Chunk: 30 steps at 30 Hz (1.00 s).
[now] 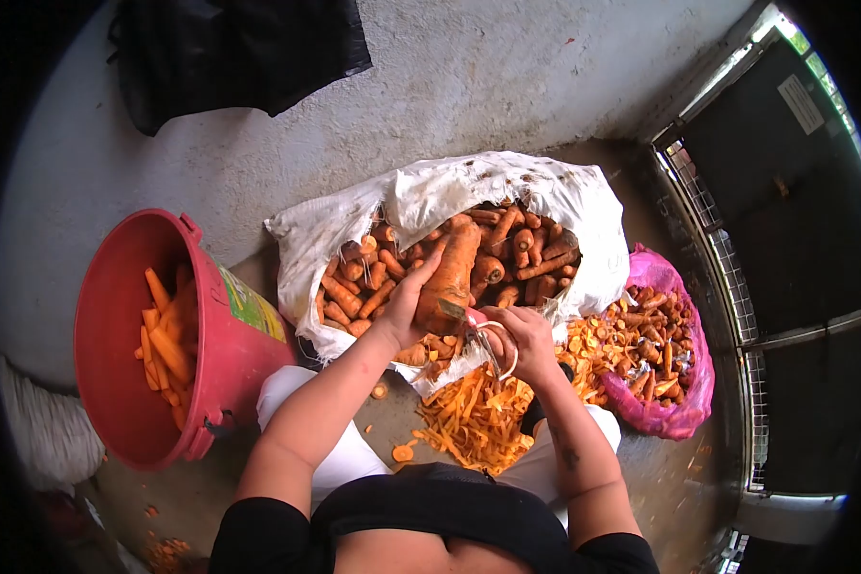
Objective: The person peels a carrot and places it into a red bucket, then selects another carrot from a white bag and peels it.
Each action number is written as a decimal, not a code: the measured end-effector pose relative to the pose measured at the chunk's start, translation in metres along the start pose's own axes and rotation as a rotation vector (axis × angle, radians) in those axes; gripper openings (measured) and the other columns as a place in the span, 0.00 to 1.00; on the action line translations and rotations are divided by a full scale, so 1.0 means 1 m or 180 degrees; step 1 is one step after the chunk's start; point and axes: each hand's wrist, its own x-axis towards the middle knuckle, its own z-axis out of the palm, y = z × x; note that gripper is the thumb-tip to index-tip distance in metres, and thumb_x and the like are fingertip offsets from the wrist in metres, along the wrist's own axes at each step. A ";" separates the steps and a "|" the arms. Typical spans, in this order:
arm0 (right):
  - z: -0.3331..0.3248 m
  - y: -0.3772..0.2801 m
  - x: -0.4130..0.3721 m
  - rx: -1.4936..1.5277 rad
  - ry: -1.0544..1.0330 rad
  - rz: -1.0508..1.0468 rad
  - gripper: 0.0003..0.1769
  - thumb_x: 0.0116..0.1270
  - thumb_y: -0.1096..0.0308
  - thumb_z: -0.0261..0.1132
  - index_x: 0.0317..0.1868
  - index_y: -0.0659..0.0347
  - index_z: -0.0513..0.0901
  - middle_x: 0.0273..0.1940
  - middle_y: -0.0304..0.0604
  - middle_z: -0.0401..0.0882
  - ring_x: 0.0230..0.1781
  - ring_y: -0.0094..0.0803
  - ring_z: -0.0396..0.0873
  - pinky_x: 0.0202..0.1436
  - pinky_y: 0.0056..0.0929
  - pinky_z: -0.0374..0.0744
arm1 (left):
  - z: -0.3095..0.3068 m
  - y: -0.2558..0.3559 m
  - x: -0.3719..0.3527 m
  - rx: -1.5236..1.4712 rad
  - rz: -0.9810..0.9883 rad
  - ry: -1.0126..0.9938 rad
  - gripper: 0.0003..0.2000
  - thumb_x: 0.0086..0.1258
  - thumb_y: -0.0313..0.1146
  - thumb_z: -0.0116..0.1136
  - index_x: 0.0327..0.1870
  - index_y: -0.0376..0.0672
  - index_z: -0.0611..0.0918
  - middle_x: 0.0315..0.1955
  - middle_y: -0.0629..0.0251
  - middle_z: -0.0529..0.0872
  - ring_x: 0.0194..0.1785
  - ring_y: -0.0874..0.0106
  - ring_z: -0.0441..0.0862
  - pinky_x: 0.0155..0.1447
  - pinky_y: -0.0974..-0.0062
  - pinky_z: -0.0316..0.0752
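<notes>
My left hand point(409, 304) is wrapped round a large, thick carrot point(452, 268), held tilted above the opening of a white sack. Its broad end points down toward me. At that end my right hand point(524, 337) grips a small peeler point(476, 321) with red and white parts and a pale loop; the fingers partly hide it. Behind the carrot, the white sack point(526, 177) lies open, full of unpeeled carrots point(354, 287). Below my hands, a heap of orange peelings point(474, 421) lies on the floor between my legs.
On the left stands a red bucket point(100, 383) holding peeled carrots point(170, 349). A pink bag point(703, 383) with small carrots and scraps sits at the right, near a dark metal door point(794, 191). A black cloth point(239, 57) hangs on the wall behind the sack.
</notes>
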 end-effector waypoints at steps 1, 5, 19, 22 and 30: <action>0.001 0.000 0.001 -0.0007 -0.0020 0.0026 0.14 0.58 0.62 0.68 0.42 0.59 0.83 0.29 0.43 0.81 0.27 0.41 0.78 0.32 0.36 0.75 | 0.000 -0.002 0.001 -0.0092 -0.0045 0.0007 0.26 0.75 0.54 0.41 0.60 0.41 0.71 0.38 0.57 0.83 0.39 0.70 0.84 0.44 0.69 0.82; 0.001 -0.002 0.003 -0.0045 -0.0088 0.0165 0.12 0.59 0.63 0.67 0.42 0.58 0.84 0.27 0.44 0.81 0.26 0.41 0.79 0.31 0.36 0.76 | 0.002 -0.005 -0.001 -0.0308 -0.0181 0.0089 0.24 0.76 0.53 0.39 0.58 0.42 0.73 0.39 0.59 0.84 0.41 0.70 0.84 0.44 0.68 0.82; 0.002 0.001 0.002 0.0260 -0.0103 0.0292 0.14 0.62 0.60 0.67 0.42 0.61 0.84 0.25 0.47 0.80 0.24 0.42 0.79 0.30 0.36 0.76 | 0.005 -0.002 -0.021 -0.0319 -0.0182 -0.0028 0.25 0.75 0.54 0.40 0.60 0.42 0.72 0.44 0.57 0.83 0.44 0.64 0.84 0.48 0.63 0.82; 0.004 0.004 0.001 0.0020 0.0003 0.0104 0.13 0.60 0.60 0.68 0.41 0.60 0.84 0.24 0.45 0.80 0.23 0.41 0.78 0.29 0.36 0.75 | 0.004 -0.001 -0.023 -0.0469 -0.0267 -0.0132 0.25 0.75 0.53 0.40 0.59 0.41 0.72 0.44 0.56 0.83 0.44 0.64 0.85 0.46 0.62 0.83; 0.002 0.007 0.001 -0.0628 0.0066 -0.0208 0.13 0.59 0.55 0.69 0.38 0.53 0.85 0.22 0.38 0.77 0.21 0.36 0.78 0.27 0.34 0.75 | -0.002 0.002 -0.021 -0.0500 -0.0659 -0.0056 0.24 0.75 0.52 0.39 0.59 0.42 0.72 0.40 0.54 0.84 0.36 0.63 0.86 0.34 0.67 0.85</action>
